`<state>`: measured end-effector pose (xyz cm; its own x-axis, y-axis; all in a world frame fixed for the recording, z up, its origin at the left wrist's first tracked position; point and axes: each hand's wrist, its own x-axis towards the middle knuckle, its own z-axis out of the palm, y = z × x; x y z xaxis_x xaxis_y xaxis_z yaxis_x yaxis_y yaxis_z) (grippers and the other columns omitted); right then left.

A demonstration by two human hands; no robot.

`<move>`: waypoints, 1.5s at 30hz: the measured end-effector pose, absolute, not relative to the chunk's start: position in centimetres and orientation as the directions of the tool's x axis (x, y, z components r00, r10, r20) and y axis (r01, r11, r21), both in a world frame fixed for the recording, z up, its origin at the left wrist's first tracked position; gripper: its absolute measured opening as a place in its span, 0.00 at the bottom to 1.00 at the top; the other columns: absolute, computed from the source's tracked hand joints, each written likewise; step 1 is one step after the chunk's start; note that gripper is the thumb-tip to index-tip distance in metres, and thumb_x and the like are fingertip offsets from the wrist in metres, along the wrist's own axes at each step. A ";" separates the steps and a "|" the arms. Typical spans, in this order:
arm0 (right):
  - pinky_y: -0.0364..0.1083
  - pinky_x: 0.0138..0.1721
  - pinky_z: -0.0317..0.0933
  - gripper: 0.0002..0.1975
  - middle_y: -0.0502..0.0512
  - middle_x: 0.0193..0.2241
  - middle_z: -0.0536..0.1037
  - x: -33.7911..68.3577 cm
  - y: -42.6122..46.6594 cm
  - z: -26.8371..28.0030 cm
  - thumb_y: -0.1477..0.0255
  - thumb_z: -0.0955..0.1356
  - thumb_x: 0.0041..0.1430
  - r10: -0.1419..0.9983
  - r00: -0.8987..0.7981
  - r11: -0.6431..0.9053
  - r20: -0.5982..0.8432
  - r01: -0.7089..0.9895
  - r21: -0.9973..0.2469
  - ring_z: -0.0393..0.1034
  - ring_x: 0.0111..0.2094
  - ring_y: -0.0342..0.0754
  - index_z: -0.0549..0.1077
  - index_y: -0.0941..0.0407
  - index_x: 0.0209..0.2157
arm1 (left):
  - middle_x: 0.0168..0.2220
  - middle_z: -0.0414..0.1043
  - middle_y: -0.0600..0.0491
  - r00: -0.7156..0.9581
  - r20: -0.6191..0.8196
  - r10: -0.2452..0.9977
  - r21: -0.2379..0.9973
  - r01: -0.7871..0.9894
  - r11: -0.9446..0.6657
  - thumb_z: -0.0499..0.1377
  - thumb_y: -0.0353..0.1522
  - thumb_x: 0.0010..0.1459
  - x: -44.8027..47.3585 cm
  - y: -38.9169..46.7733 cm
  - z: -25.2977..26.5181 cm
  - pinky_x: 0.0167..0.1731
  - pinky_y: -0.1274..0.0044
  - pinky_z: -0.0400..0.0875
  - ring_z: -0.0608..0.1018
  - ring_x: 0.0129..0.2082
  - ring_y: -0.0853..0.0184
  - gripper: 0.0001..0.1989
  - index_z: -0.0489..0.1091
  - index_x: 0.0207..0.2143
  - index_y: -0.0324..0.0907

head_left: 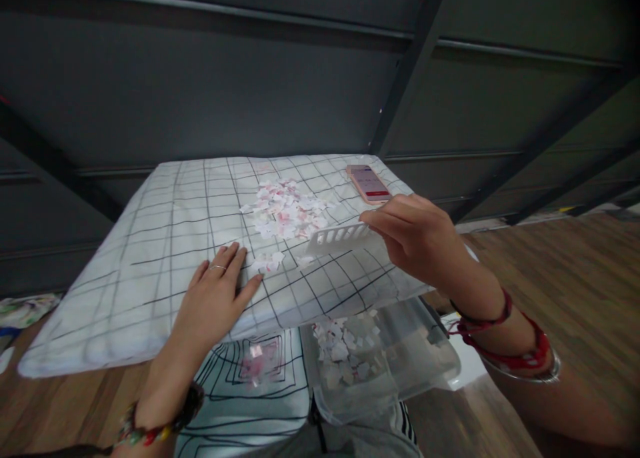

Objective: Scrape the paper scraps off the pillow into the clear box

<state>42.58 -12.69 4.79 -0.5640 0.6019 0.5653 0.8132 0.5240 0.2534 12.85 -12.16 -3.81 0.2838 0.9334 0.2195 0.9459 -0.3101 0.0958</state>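
Observation:
My left hand (217, 295) rests palm down on the grid-patterned tablecloth (190, 211), fingers stretched out and the thumb apart. Just beyond its thumb lies a small cluster of white and pink paper scraps (269, 261). My right hand (413, 235) grips one end of a white slotted plastic piece (340, 239), holding it on edge low over the cloth. The far end of that piece is close to the small cluster and to a larger heap of paper scraps (287, 210) behind it. How the fingertips wrap the plastic is partly hidden.
A phone (369, 183) with a lit screen lies past my right hand. Below the table's front edge, a clear plastic bin (425, 358) holds more scraps. Beside it, a clear packet with pink bits (261, 363) sits on a striped cloth. Dark panels (210, 85) stand behind the table.

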 end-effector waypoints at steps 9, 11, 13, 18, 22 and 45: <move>0.45 0.31 0.57 0.14 0.51 0.24 0.71 44.0 -13.5 4.5 0.84 0.60 0.53 0.529 -0.602 0.568 0.597 0.775 0.277 0.63 0.28 0.46 0.71 0.56 0.37 | 0.62 0.57 0.39 0.285 0.195 0.939 0.074 0.950 -0.303 0.41 0.44 0.62 13.0 -12.2 -3.7 0.59 0.59 0.55 0.59 0.63 0.54 0.31 0.59 0.58 0.32; 0.45 0.31 0.57 0.14 0.51 0.24 0.71 44.0 -13.5 4.3 0.84 0.60 0.53 0.530 -0.600 0.576 0.600 0.774 0.264 0.63 0.28 0.46 0.70 0.56 0.37 | 0.62 0.57 0.38 0.281 0.188 0.941 0.076 0.951 -0.299 0.41 0.44 0.62 12.9 -12.2 -3.8 0.59 0.59 0.55 0.58 0.63 0.54 0.31 0.58 0.59 0.31; 0.45 0.31 0.58 0.14 0.50 0.24 0.72 44.0 -13.6 4.2 0.84 0.60 0.53 0.521 -0.603 0.596 0.604 0.764 0.247 0.64 0.28 0.45 0.70 0.56 0.37 | 0.62 0.57 0.39 0.279 0.193 0.941 0.079 0.951 -0.298 0.41 0.44 0.62 12.9 -12.2 -3.8 0.58 0.58 0.55 0.58 0.63 0.54 0.31 0.58 0.59 0.31; 0.44 0.32 0.59 0.12 0.50 0.26 0.73 44.0 -13.5 4.2 0.83 0.61 0.55 0.488 -0.607 0.635 0.627 0.740 0.221 0.65 0.29 0.44 0.69 0.56 0.37 | 0.61 0.59 0.37 0.302 0.218 0.928 0.076 0.943 -0.325 0.41 0.44 0.62 12.9 -12.2 -3.8 0.57 0.59 0.58 0.61 0.61 0.53 0.31 0.61 0.57 0.31; 0.45 0.32 0.59 0.13 0.51 0.26 0.74 44.0 -13.5 4.1 0.84 0.61 0.55 0.490 -0.604 0.657 0.629 0.729 0.189 0.65 0.29 0.44 0.71 0.57 0.38 | 0.60 0.59 0.36 0.330 0.292 0.898 0.011 0.937 -0.348 0.41 0.42 0.62 13.1 -12.5 -3.3 0.57 0.57 0.58 0.60 0.62 0.50 0.30 0.62 0.56 0.29; 0.45 0.31 0.60 0.12 0.52 0.26 0.75 44.7 -14.3 4.9 0.81 0.59 0.60 0.499 -0.651 0.748 0.572 0.657 0.095 0.66 0.28 0.43 0.72 0.56 0.36 | 0.65 0.48 0.38 0.577 0.193 0.794 0.211 0.766 -0.608 0.45 0.51 0.59 15.3 -13.1 -3.6 0.59 0.57 0.55 0.50 0.65 0.51 0.36 0.54 0.61 0.34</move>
